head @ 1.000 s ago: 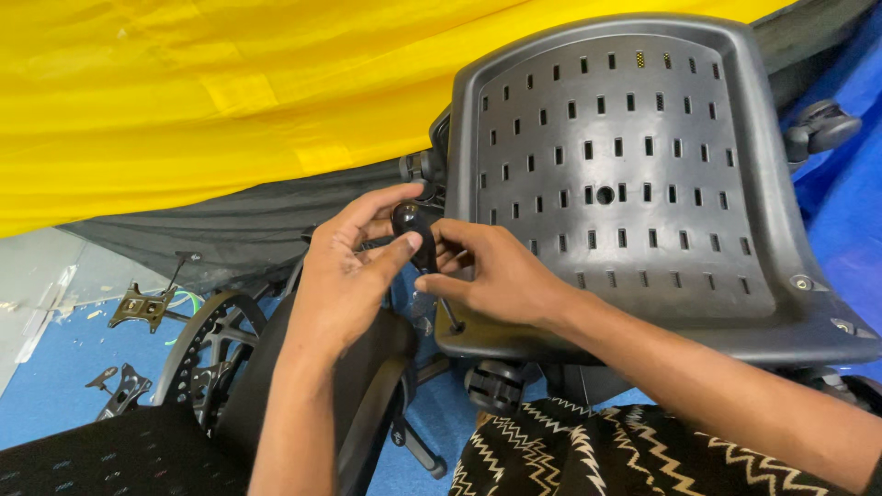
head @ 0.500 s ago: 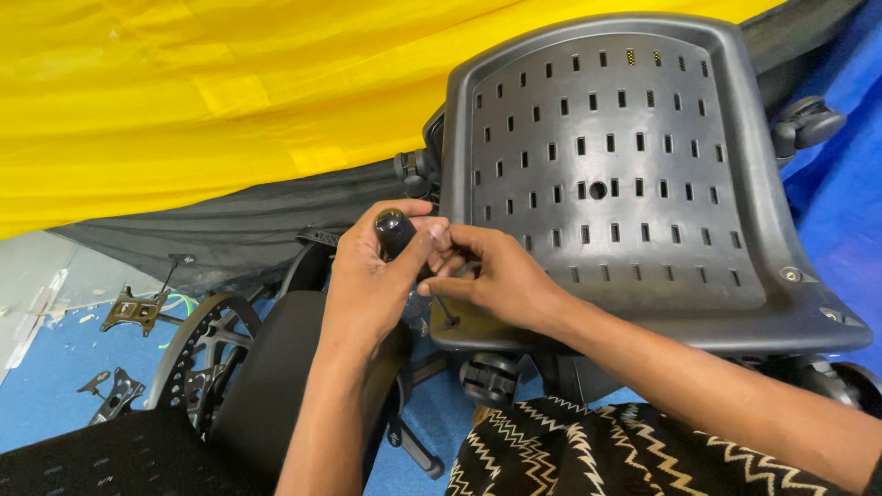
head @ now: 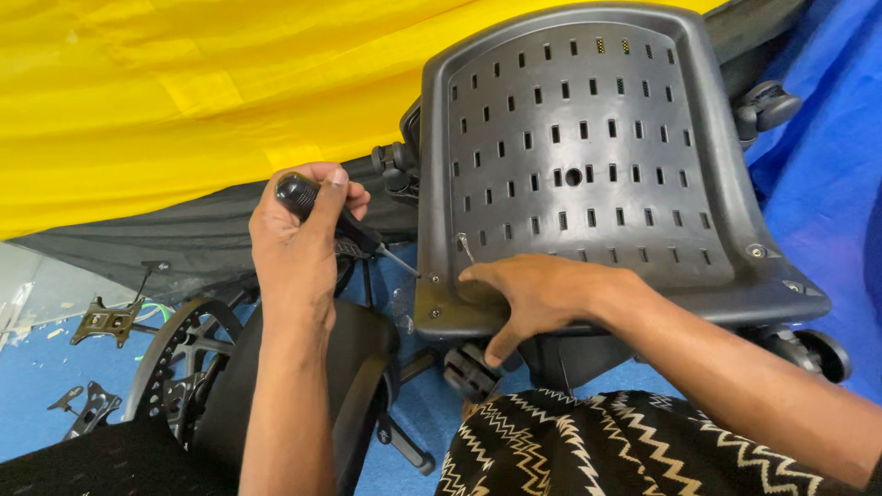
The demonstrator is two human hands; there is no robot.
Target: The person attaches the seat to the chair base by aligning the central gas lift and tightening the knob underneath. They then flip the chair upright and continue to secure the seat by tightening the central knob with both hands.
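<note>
Nearest the camera, a zigzag-patterned cloth (head: 634, 450) covered the lap, and a black mesh part (head: 83, 464) lay at lower left. The left hand (head: 299, 243) was closed in a fist grip around the black handle of a screwdriver (head: 344, 225), whose tip met a screw (head: 434, 276) at the near left corner of the seat pan (head: 588, 156). The right hand (head: 533, 294) lay spread and flat on the pan's near edge, fingers curled over the rim, holding nothing. Progress appeared partial: one corner screw was under the tool, screws at the right corners (head: 755, 251) looked seated, though this could not be confirmed. A second screw (head: 465, 243) stood loose beside the first. Loose metal brackets (head: 106, 321) remained on the blue floor (head: 37, 386). Beyond lay a yellow sheet (head: 184, 83).
</note>
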